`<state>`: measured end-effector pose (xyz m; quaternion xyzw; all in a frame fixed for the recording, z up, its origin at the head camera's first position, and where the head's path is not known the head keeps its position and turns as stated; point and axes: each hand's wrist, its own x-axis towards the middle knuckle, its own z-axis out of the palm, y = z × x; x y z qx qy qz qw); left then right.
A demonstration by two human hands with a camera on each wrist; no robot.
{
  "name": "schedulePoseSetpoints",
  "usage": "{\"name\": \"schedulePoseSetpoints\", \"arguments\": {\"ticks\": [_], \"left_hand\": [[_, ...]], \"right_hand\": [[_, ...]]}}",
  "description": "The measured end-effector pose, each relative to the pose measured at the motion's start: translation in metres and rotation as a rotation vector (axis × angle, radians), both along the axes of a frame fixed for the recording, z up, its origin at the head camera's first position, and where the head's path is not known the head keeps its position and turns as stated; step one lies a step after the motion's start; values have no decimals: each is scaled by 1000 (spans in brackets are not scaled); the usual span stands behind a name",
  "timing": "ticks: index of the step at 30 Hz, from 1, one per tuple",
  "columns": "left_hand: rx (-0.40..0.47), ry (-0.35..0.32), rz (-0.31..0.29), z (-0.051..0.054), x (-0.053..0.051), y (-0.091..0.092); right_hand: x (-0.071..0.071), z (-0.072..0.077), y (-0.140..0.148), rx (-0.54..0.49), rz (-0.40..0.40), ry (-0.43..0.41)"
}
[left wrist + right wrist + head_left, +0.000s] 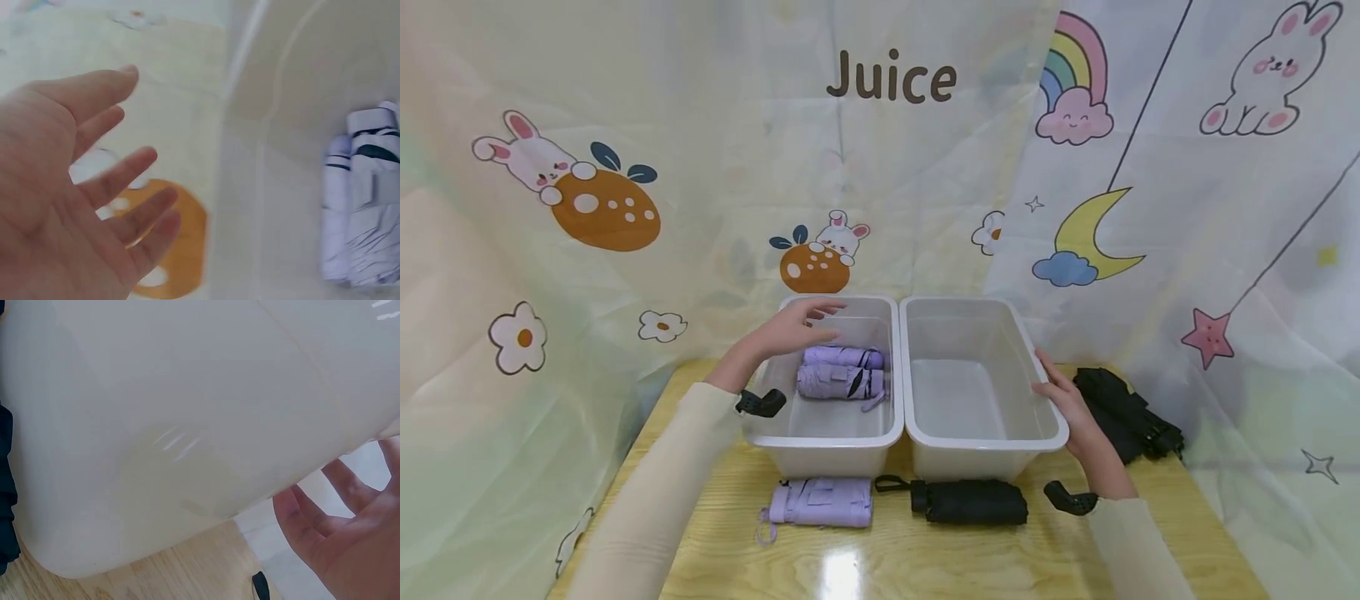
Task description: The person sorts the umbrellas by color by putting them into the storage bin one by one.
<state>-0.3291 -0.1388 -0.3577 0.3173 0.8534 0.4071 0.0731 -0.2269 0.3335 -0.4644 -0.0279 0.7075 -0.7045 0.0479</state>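
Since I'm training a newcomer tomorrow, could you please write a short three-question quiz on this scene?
1. How many purple umbrellas lie inside the left bin?
2. True or false: the right hand touches the right bin.
3. What colour is the umbrella lying in front of the right bin: (a) purple, (b) black, (c) white?

Key: 1. Two. 2. True. 3. (b) black.

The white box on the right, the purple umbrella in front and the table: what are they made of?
The white box on the right looks like plastic: smooth, with rounded corners and a soft sheen. The purple umbrella in front seems covered in thin cloth, because it wrinkles. The table looks like shiny wood, or something printed like it: grain and glare show.
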Motion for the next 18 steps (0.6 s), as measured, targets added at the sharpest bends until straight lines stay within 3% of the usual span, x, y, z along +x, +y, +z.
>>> {"name": "schedulePoseSetpoints", "arguments": {"ticks": [4, 10, 13, 18], "left_hand": [[57, 116, -17, 12, 33, -19], [108, 372, -89, 22, 97, -33], [169, 454, -110, 16, 125, -36], [253, 446, -116, -9, 162, -43]], "right_hand": [[1, -3, -1, -8, -2, -6], [2, -1, 0, -15, 1, -9], [2, 0, 0, -9, -2, -5], [1, 0, -1, -7, -12, -1]]}}
